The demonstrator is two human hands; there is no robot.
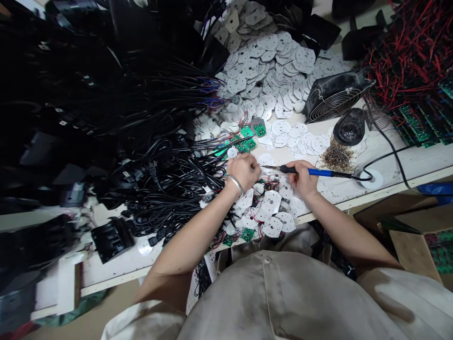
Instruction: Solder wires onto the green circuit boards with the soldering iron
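Note:
My right hand (305, 178) grips a soldering iron (320, 173) with a blue and black handle. Its metal tip points left, close to the fingers of my left hand (244, 171). Those left fingers are pinched together near thin red wires; what lies between them is too small to make out. A bracelet circles the left wrist. Just beyond the left hand lie several green circuit boards (246, 144) with wires. White disc-shaped boards (272, 202) and more red wires lie below the two hands, near the table edge.
Bundled black cables (170, 189) cover the left. A large heap of white boards (276, 66) is at the back. A black fan (336, 97), a dark dish (349, 126) and a solder spool (371, 179) stand right. Red-wired boards (414, 52) fill the far right, above a cardboard box (412, 243).

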